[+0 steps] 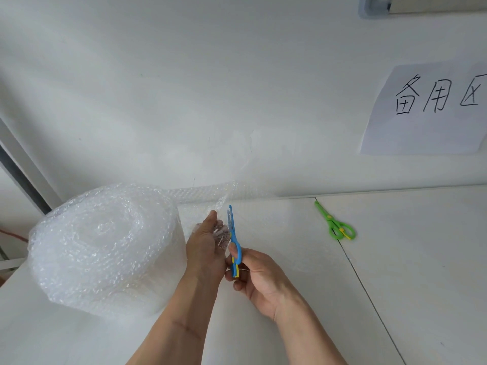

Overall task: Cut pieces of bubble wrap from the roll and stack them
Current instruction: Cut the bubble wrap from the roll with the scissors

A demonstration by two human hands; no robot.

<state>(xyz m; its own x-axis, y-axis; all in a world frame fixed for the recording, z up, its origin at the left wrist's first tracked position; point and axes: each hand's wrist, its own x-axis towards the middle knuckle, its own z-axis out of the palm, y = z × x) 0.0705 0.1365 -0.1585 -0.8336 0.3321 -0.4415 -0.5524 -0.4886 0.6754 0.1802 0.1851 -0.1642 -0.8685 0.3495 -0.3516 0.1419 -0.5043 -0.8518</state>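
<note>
Bubble wrap roll (105,248): standing on end, left on white bench (395,272), near wall. Loose sheet (224,191) running from roll rightward along wall, rising at centre. Left hand (207,246): grip closed on bunched edge of sheet. Right hand (259,277): grip closed round handles of blue scissors (234,238), blades slightly parted, pointing away, just beside left fingers. Green scissors (336,222): lying flat on bench, well apart to right. Paper sign (427,109) with handwritten characters: on wall, upper right.

Left hand (207,246) grips the bubble wrap sheet (224,198) — right hand (259,277) works blue scissors (234,233), blades seemingly at its edge.
</note>
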